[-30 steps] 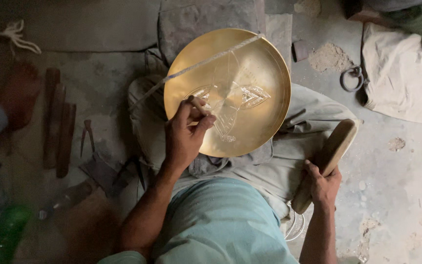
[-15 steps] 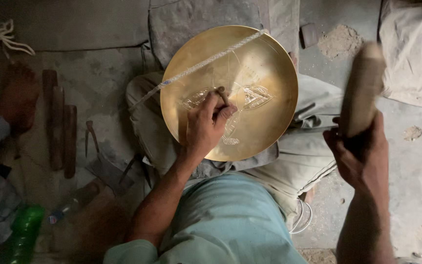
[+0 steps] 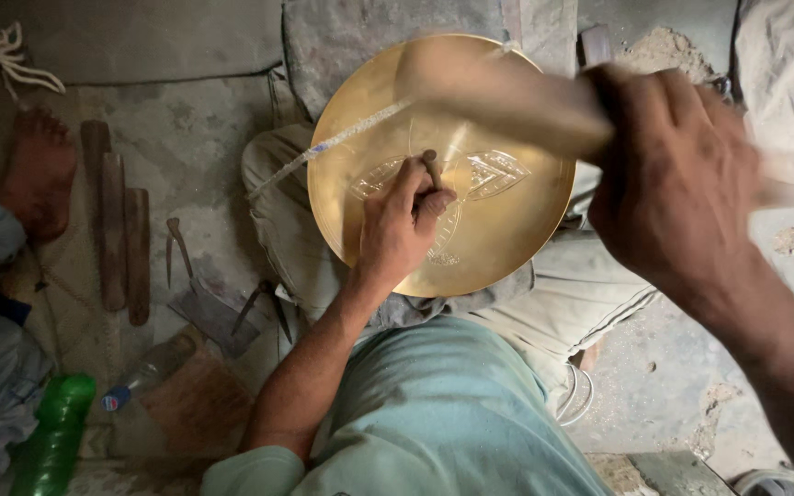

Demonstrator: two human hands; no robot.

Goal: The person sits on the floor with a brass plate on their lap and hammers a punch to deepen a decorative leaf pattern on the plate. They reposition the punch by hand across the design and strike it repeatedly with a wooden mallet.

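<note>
Landmark: we took the round brass plate (image 3: 507,248) as our reference; it rested on our lap, tilted a little, with leaf shapes already cut near its middle.
Left hand: our left hand (image 3: 402,230) lay on the plate, just left of its centre, wrist bent down, forearm coming up from below the plate.
Left fingers: they were pressed together, pinching a small dark punch (image 3: 432,171) that stood almost upright on the metal.
Right hand: our right hand (image 3: 682,188) was at the right edge of the plate, raised and blurred.
Right fingers: they were closed around the wooden mallet (image 3: 498,92), whose head was above the upper part of the plate.
Risk one: we judged that the mallet could miss the punch and hit the left fingers, because they sat so close to its top.
Risk two: the punch could slip on the smooth brass and scratch the pattern, if it leaned.
Risk three: the plate could shift on the lap, since nothing clamped it.
Left of the plate: wooden sticks (image 3: 117,220) and a green bottle (image 3: 48,441) lay on the floor.
</note>
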